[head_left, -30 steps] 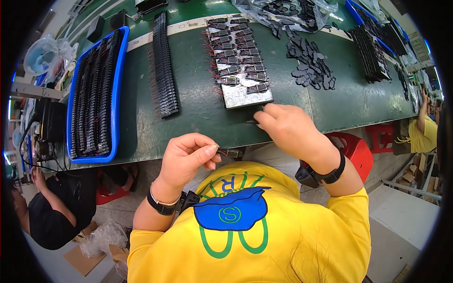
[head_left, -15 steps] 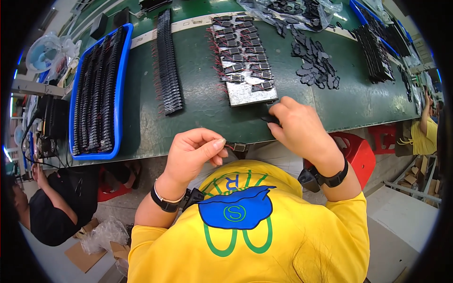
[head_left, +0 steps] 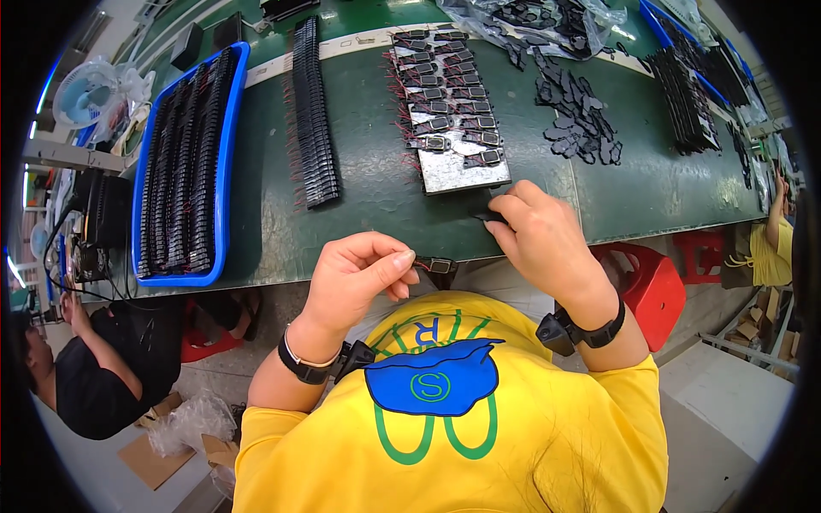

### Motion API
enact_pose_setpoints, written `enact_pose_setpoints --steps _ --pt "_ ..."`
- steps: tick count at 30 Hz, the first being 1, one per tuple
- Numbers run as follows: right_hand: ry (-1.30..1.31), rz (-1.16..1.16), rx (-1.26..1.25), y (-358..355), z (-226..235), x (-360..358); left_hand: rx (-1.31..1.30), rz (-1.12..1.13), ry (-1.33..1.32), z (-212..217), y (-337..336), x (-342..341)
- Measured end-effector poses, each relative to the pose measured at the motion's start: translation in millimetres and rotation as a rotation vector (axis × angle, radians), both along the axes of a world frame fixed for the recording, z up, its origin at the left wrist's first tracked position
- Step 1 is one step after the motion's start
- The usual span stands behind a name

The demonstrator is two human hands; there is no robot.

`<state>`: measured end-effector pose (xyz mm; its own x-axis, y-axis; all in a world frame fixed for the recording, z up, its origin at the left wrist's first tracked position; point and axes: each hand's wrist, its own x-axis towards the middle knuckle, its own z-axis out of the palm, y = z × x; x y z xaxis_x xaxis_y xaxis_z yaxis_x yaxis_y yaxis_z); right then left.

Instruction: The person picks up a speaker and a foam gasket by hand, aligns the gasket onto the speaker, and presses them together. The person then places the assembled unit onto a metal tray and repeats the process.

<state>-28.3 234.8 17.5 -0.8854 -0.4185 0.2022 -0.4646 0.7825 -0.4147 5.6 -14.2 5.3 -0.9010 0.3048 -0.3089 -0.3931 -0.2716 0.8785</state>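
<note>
Pinched between thumb and forefinger of the left hand [head_left: 355, 278], a small black component with thin red leads [head_left: 438, 266] hangs just off the near edge of the green bench [head_left: 376, 188]; the right hand [head_left: 540, 232] closes its grip on another dark piece [head_left: 494, 217] beside the metal plate [head_left: 457, 167] of like parts. Such pieces look light, rigid and fiddly, best held by the body, not the wires. Fingers hide most of the right-hand piece, so its shape is unclear
</note>
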Motion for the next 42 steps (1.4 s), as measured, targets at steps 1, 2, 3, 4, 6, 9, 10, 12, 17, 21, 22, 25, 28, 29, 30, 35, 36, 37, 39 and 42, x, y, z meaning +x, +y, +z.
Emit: enact_pose_setpoints --steps 1,2,3,4,6,9,10,12,17,21,22,25,28,29,30,35,36,37,39,42 --pt "0.017 0.018 -0.002 0.1 -1.1 -1.0 -0.001 0.000 -0.001 0.3 0.2 -0.4" --pt "0.018 0.019 -0.003 1.2 0.6 -2.0 -0.003 0.001 -0.002 0.7 0.4 -0.7" --pt "-0.027 0.029 0.013 2.4 3.2 -3.9 -0.007 0.008 -0.001 1.0 -0.3 -0.8" --pt "-0.072 0.041 0.029 4.1 6.0 -5.7 -0.003 0.007 -0.014 1.3 -0.3 -1.0" --pt "-0.113 0.061 0.042 6.2 6.7 -7.7 0.006 0.008 -0.038 2.4 -0.3 -1.3" --pt "-0.117 0.052 0.009 10.4 4.4 -3.8 0.023 0.012 -0.059 4.7 0.2 -1.3" --pt "-0.115 0.058 0.007 10.5 2.7 -1.6 0.034 0.009 -0.071 5.1 0.6 -1.6" --pt "-0.070 0.032 -0.192 10.7 -2.7 4.6 0.033 0.016 -0.070 5.3 1.4 -2.9" --pt "0.004 0.101 -0.516 5.8 4.9 13.0 0.016 0.013 -0.079 5.9 5.7 -3.7" --pt "-0.002 0.209 -0.592 -1.3 17.7 14.4 -0.013 0.012 -0.069 4.1 10.2 -6.4" --pt "-0.004 0.209 -0.595 -4.0 19.9 14.9 -0.021 0.012 -0.064 3.5 11.2 -7.0" --pt "0.084 0.260 -0.448 -12.1 24.5 17.5 -0.013 -0.002 -0.071 4.3 16.5 -7.7" --pt "0.175 0.259 -0.397 -18.3 22.5 18.0 0.016 -0.016 -0.078 3.2 19.0 -8.2" --pt "0.221 0.258 -0.370 -19.1 21.5 18.1 0.040 -0.025 -0.081 2.5 19.4 -8.3" --pt "0.219 0.259 -0.371 -19.1 20.3 18.6 0.064 -0.034 -0.083 2.0 19.7 -8.3" --pt "0.215 0.257 -0.323 -18.6 17.1 22.5 0.089 -0.040 -0.104 2.0 20.2 -8.0" --pt "0.213 0.256 -0.316 -18.8 17.1 22.8 0.092 -0.041 -0.106 2.2 20.4 -7.9" --pt "0.210 0.256 -0.310 -19.0 17.1 23.0 0.094 -0.040 -0.108 2.4 20.5 -7.8" --pt "0.207 0.255 -0.316 -19.6 16.2 23.0 0.097 -0.041 -0.110 2.4 20.2 -7.7" --pt "0.201 0.251 -0.330 -20.5 15.0 23.2 0.090 -0.042 -0.098 1.7 19.6 -6.9"
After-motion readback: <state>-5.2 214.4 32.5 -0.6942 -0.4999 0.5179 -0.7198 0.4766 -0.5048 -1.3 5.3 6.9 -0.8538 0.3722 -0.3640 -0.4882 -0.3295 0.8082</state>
